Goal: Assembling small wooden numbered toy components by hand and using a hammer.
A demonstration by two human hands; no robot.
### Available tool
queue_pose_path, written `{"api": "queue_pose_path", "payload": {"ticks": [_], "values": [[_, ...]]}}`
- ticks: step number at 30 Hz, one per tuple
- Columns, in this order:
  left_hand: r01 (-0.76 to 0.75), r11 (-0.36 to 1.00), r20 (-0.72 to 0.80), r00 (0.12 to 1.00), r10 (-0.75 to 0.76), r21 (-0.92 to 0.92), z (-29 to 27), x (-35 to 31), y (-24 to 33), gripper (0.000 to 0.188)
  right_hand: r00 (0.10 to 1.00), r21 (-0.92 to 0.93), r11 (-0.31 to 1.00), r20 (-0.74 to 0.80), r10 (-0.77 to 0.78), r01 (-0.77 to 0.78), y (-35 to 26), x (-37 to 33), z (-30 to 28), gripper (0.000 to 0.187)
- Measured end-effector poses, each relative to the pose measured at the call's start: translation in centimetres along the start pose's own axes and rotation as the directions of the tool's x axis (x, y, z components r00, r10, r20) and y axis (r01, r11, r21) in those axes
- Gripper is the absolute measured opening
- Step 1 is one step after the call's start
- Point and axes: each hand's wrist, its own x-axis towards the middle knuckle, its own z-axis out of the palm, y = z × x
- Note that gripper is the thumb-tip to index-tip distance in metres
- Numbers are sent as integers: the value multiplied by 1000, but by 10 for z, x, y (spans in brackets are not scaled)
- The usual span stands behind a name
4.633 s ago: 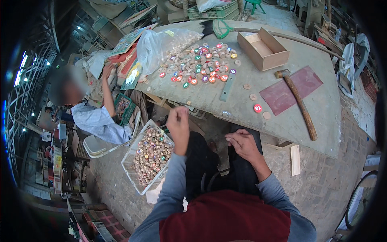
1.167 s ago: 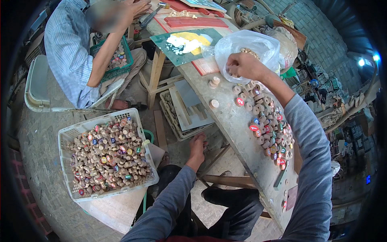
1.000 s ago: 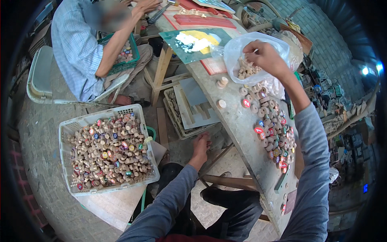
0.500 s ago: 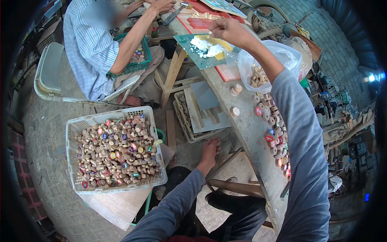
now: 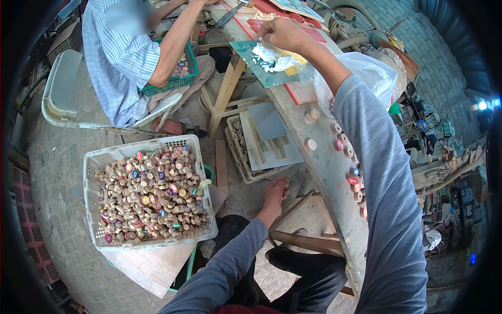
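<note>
My right hand (image 5: pixel 285 35) reaches over the table's far part with its thumb and fingers pinched together; whatever sits between the fingertips is too small to make out. Just below it lies a green glass sheet (image 5: pixel 243 51) bearing white paste (image 5: pixel 269 56) and a yellow patch. My left hand (image 5: pixel 273 199) hangs low beside the table's left edge, fingers curled inward; their contents, if any, are hidden. Under my right forearm, a clear plastic bag (image 5: pixel 374 78) rests on the tabletop. Small wooden discs (image 5: pixel 310 144) stand near the edge, and numbered wooden pieces (image 5: pixel 353 180) line up by my right sleeve.
A white crate (image 5: pixel 91 204) heaped with wooden pieces stands at left. Across from it, a person in a checked shirt (image 5: pixel 117 68) sits beside a green basket (image 5: pixel 193 65). A hammer (image 5: pixel 230 17) lies on the table. Another crate (image 5: pixel 238 166) with boards sits under the table.
My right hand has shifted a little left and farther away over the glass sheet. My right forearm now covers more of the bag and the wooden pieces. My left hand has barely moved.
</note>
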Motion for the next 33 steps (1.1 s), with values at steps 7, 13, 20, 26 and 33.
{"api": "queue_pose_path", "payload": {"ticks": [7,13,20,26,33], "values": [[12,1000,16,1000,-12,8,1,3,-5,28,999,59,998,32,16,-18,6,-9,-1,23],[13,1000,29,999,-13,9,0,2,-2,29,995,41,999,98,10,-14,-5,-12,-11,24],[-19,999,57,998,20,-26,0,0,6,27,945,566,759,238,222,-321,-2,-43,-62,25],[-87,988,170,980,108,-126,-19,12,12,24,935,897,305,246,256,-320,-79,-143,-151,29],[-334,844,228,861,455,-420,-20,-77,119,26,863,954,215,78,500,-210,-191,-323,-212,26]]}}
